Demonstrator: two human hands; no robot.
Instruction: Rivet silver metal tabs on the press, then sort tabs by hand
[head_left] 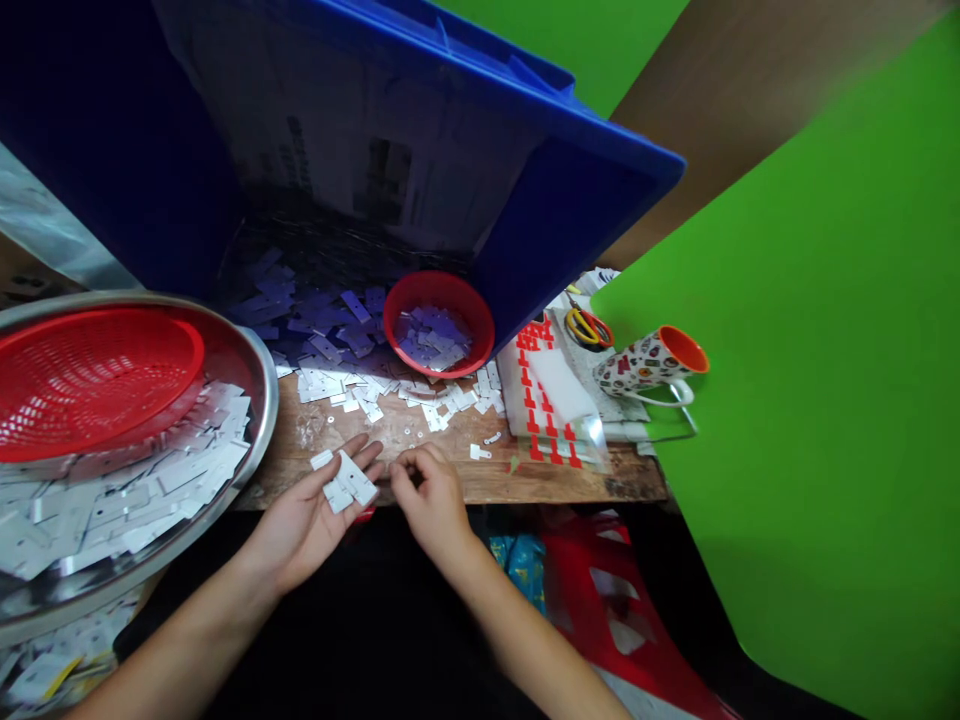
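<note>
My left hand (309,525) is palm up near the table's front edge, with a few small flat whitish plates (352,482) lying across its palm and fingers. Small holes show in some of them. Just to the right, my right hand (433,495) is closed in a pinch close to the left fingertips; whatever it may hold is too small or hidden. Beyond both hands, many similar plates (322,385) lie loose on the wooden table (487,485) and spill from inside the blue crate (577,190). A red bowl (480,355) at the crate's mouth holds more plates.
At left, a large metal basin (264,400) holds plates and a red perforated basket (97,375). To the right are a sheet with red shapes (534,420), scissors (589,328) and a patterned mug (637,362) tilted on its side. A green wall (825,400) borders the right.
</note>
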